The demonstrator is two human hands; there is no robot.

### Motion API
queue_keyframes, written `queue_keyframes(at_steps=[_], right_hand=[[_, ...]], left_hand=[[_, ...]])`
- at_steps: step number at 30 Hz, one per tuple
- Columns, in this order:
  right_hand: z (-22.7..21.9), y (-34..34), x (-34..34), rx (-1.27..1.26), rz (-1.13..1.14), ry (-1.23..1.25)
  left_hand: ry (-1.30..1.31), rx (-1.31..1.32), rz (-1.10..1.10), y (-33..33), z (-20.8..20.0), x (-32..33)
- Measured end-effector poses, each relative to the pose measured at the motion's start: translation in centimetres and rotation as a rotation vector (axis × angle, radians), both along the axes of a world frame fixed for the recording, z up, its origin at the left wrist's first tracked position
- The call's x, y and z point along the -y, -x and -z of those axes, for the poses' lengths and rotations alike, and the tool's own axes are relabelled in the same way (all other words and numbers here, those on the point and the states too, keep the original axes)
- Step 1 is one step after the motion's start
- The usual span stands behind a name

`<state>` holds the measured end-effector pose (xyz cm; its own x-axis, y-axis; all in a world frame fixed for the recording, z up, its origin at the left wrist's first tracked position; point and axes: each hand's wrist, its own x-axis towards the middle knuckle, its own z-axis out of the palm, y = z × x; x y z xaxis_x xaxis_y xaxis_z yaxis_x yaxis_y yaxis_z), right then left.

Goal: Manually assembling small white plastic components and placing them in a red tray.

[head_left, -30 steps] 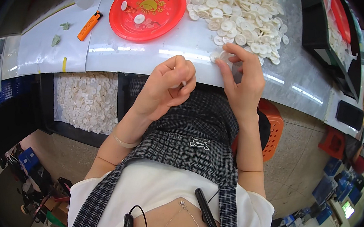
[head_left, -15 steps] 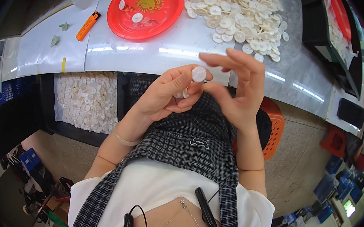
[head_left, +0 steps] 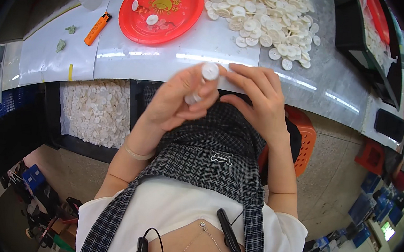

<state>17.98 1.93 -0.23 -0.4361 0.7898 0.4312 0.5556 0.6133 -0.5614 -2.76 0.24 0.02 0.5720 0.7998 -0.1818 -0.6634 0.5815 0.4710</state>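
Observation:
My left hand (head_left: 173,99), a little blurred, is closed on a small round white plastic disc (head_left: 210,71), held flat side up between thumb and forefinger. Its edge looked toothed a moment earlier. Another white piece (head_left: 193,98) shows between the curled fingers lower in the same hand. Just to the right is my right hand (head_left: 263,100), its thumb apart from the bent fingers and nothing visible in it. The right fingertips come close to the left forefinger; whether they touch I cannot tell. Both hands are over the table's near edge, above my checked apron (head_left: 198,162).
A heap of white discs (head_left: 270,23) lies at the table's far side. Left of it is a red plate (head_left: 187,25) with two discs. An orange lighter-shaped tool (head_left: 97,28) lies farther left. Below the table sits a black tray (head_left: 92,151) full of white pieces.
My left hand has moved slightly left and away from me with the disc. My right hand has come down, its raised fingers now bent toward the left hand.

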Motion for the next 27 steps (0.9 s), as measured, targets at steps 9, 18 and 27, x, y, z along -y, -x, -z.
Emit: queue_keyframes(at_steps=[9,18,27], right_hand=[[0.7,0.6,1.5,-0.207,-0.017,0.098],[-1.1,2.1,-0.2,-0.561,0.057,0.276],[-0.1,1.3,-1.8,-0.005,0.184,0.014]], left_hand=[[-0.461,-0.911,-0.659,3.0,-2.0,-4.4],[-0.166,-0.419,0.089,-1.8,-1.3,0.1],[0.085,-0.075,0.058,-1.6,-1.3,0.0]])
